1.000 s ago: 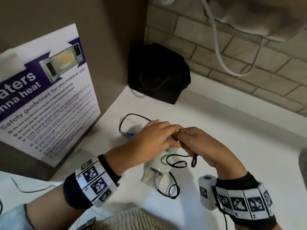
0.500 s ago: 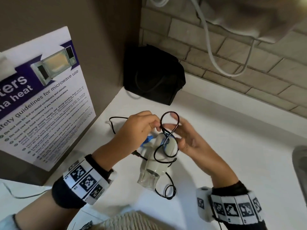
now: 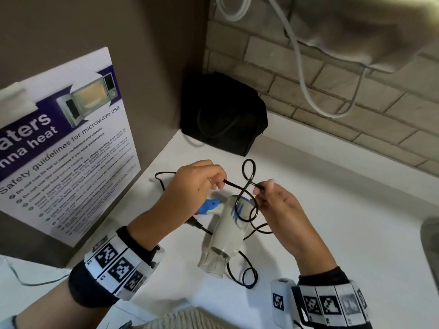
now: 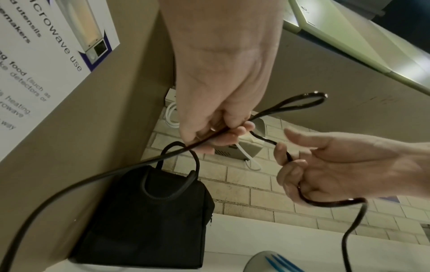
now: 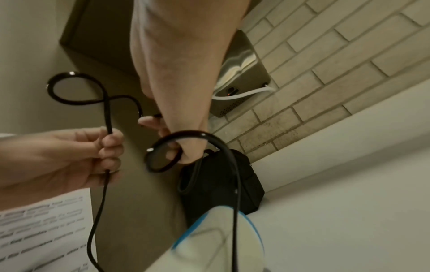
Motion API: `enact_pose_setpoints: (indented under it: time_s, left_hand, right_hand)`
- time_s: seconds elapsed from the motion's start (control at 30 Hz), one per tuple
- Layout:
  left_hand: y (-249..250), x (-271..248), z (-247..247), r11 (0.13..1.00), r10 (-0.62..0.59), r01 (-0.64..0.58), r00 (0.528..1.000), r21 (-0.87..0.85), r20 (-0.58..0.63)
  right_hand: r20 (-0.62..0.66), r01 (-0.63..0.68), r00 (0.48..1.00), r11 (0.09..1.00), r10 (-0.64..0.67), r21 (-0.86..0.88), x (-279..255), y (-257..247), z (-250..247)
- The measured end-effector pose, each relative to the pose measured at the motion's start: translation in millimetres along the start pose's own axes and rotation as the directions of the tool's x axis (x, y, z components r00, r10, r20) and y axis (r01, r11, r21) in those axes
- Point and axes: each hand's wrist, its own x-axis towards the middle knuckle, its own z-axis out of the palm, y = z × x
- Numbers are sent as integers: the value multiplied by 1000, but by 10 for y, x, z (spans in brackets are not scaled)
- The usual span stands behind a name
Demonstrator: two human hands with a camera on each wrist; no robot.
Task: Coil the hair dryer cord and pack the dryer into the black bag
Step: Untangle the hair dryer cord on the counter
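Observation:
A white hair dryer [image 3: 226, 230] with blue markings lies on the white counter [image 3: 344, 222], clear nozzle toward me. Its black cord [image 3: 248, 173] rises in a figure-eight loop above the dryer. My left hand [image 3: 202, 184] pinches the cord [image 4: 300, 104] on the left side of the loop. My right hand [image 3: 276, 203] pinches it on the right, fingers curled round a lower loop [image 5: 163, 152]. More cord [image 3: 247, 273] curls on the counter by the nozzle. The black bag [image 3: 223, 115] stands shut in the far corner, handles [image 4: 179, 163] up.
A microwave safety poster [image 3: 64, 143] leans on the brown wall at left. A metal wall unit [image 5: 242, 81] with a white cable [image 3: 308, 91] hangs on the brick wall above the bag. A grey object [image 3: 431, 243] sits at the right edge.
Both hands have risen from the dryer and drawn apart, pulling the cord up into a figure-eight loop between them. The dryer has stayed on the counter.

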Motion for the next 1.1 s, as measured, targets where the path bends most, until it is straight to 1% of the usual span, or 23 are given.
enact_pose_setpoints:
  time_s: [0.1, 0.17, 0.23, 0.3, 0.37, 0.4, 0.47, 0.57, 0.63, 0.67, 0.7, 0.77, 0.8, 0.87, 0.93, 1.0, 1.1]
  left_hand:
    - [-43, -63, 59, 1000, -27, 26, 994, 3, 110]
    - [-82, -104, 104, 998, -61, 57, 985, 29, 161]
    - [-121, -112, 139, 992, -119, 107, 973, 73, 196]
    - [-162, -96, 154, 977, -205, 187, 952, 100, 226]
    - [-209, -62, 156, 957, -290, 277, 934, 92, 209]
    - [-238, -41, 153, 946, -322, 312, 929, 83, 181]
    - [-294, 18, 141, 923, -385, 378, 917, 80, 107]
    - [-340, 149, 89, 900, -432, 430, 902, 67, 17]
    - [-348, 234, 39, 894, -449, 449, 893, -7, -39]
    - [-333, 268, 5, 884, -466, 461, 882, -76, -68]
    - [-311, 298, -34, 872, -480, 463, 872, -159, -94]
    - [-224, 344, -135, 846, -484, 421, 864, -328, -141]
    - [-181, 365, -191, 829, -478, 384, 864, -406, -160]
    - [-99, 389, -299, 792, -446, 289, 876, -538, -185]
    - [-29, 383, -379, 753, -415, 212, 888, -623, -199]
    - [61, 352, -417, 732, -397, 177, 896, -657, -201]
    - [150, 299, -424, 716, -361, 145, 914, -683, -184]
  right_hand:
    - [-62, 6, 998, 995, 0, 100, 35, -60, -28]
    - [-71, 22, 997, 983, -9, 183, 55, -103, -39]
    - [-30, 68, 998, 955, -63, 287, 54, -139, -43]
    - [37, 116, 989, 918, -140, 380, 18, -140, -68]
    - [94, 153, 971, 876, -218, 458, -64, -124, -121]
    - [130, 171, 958, 874, -255, 455, -117, -113, -159]
    - [157, 194, 950, 905, -269, 379, -234, -65, -233]
    - [128, 203, 962, 946, -240, 251, -357, 110, -380]
    - [93, 203, 971, 966, -219, 158, -431, 252, -461]
    - [72, 195, 977, 975, -203, 110, -470, 298, -496]
    - [68, 156, 985, 985, -161, 76, -502, 285, -490]
    - [41, 57, 998, 997, -55, -56, -535, 347, -519]
    - [-2, 18, 1000, 994, -19, -105, -518, 379, -518]
    - [-97, -67, 994, 989, 54, -133, -457, 468, -510]
    - [-214, -147, 970, 979, 116, -139, -366, 556, -510]
    - [-316, -208, 934, 974, 169, -94, -271, 588, -503]
    - [-401, -280, 890, 954, 216, -107, -106, 608, -441]
